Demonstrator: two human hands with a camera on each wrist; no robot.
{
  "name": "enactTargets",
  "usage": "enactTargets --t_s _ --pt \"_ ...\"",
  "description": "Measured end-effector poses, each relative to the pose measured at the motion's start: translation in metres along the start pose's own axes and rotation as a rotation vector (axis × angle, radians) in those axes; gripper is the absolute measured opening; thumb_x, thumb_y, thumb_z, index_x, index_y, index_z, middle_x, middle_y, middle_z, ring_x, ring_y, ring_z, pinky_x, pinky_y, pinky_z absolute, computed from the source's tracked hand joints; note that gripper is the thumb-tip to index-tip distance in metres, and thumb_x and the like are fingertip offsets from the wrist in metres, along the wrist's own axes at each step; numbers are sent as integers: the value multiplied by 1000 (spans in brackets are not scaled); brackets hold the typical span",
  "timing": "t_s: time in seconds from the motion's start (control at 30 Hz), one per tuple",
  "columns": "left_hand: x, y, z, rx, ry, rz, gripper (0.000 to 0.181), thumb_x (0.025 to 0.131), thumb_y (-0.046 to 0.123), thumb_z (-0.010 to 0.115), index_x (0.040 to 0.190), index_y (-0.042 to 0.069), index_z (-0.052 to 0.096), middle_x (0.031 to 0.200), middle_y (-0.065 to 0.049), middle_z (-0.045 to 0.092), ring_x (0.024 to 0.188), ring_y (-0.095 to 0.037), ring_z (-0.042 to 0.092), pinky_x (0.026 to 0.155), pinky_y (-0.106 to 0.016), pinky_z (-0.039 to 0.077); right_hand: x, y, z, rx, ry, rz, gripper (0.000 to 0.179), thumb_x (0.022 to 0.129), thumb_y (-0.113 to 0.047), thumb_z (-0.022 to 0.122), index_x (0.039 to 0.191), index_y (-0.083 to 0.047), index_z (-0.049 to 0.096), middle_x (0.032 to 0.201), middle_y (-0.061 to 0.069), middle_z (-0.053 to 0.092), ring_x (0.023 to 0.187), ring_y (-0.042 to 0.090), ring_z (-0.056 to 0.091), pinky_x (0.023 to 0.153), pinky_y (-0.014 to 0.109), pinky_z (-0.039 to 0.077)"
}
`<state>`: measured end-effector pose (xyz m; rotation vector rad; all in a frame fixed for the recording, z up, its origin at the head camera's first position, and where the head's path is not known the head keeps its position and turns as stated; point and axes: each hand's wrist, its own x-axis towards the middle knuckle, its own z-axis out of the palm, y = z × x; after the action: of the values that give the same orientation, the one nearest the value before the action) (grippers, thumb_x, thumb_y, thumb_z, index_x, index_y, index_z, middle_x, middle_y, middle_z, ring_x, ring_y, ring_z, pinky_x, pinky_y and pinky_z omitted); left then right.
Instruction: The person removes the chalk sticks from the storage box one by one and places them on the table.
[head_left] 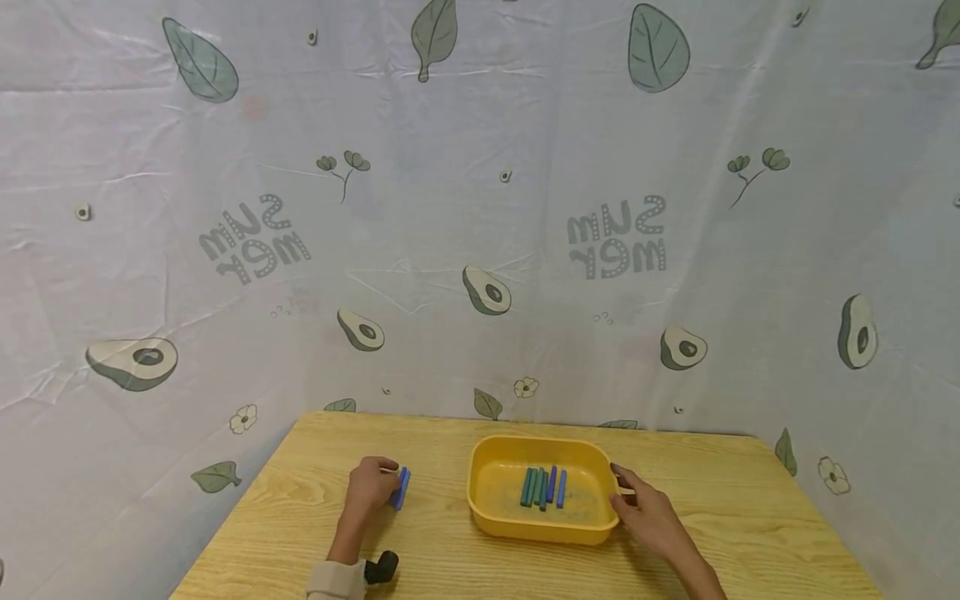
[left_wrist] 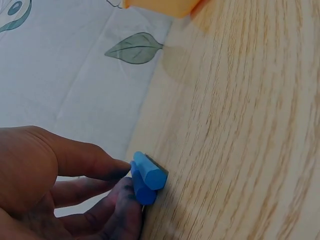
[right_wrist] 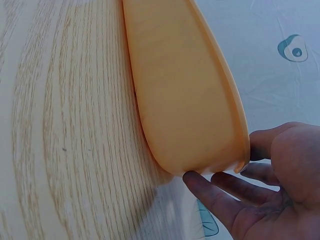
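On the left of the table, my left hand [head_left: 372,481] pinches one of two blue chalk sticks [head_left: 402,490] lying side by side. The left wrist view shows thumb and fingertips at the darker stick [left_wrist: 143,194], with the lighter stick [left_wrist: 152,175] against it. Dark smudges mark the fingertips. My right hand [head_left: 651,512] grips the right end of a yellow plastic tray [head_left: 543,530], fingers at its rim and outer wall. Inside the tray lie several green chalk sticks [head_left: 535,487], a purple stick [head_left: 552,483] and a blue stick [head_left: 562,489].
The wooden table [head_left: 427,542] has a patterned sheet [head_left: 420,250] hanging behind it and at both sides. A black strap piece [head_left: 382,567] sits at the left wrist beside a pale sleeve [head_left: 335,581]. Powdery marks dot the tray floor.
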<state>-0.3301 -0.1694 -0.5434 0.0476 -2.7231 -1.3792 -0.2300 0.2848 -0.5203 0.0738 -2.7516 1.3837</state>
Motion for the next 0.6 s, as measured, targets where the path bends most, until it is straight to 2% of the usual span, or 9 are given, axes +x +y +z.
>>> enactTargets --t_s 0.27,0.43,0.6 --pt "-1 3 -3 23 -4 -5 35 84 3 68 115 -8 78 110 -27 77 76 -22 62 62 -32 50 0 1 0 11 1 -1 56 109 -10 61 159 8 44 146 39 58 116 41 74 78 34 65" --pt "0 2 -3 21 -11 -12 36 85 4 68 117 -8 77 108 -26 78 73 -21 60 60 -30 47 1 2 1 8 0 4 56 109 -11 61 159 8 44 146 40 57 116 41 74 78 35 65" --pt "0 7 -3 -34 -21 -25 41 87 4 67 125 -9 74 105 -24 79 59 -16 56 53 -29 43 1 1 1 4 6 11 56 109 -10 61 159 8 44 146 40 57 116 41 74 78 35 65"
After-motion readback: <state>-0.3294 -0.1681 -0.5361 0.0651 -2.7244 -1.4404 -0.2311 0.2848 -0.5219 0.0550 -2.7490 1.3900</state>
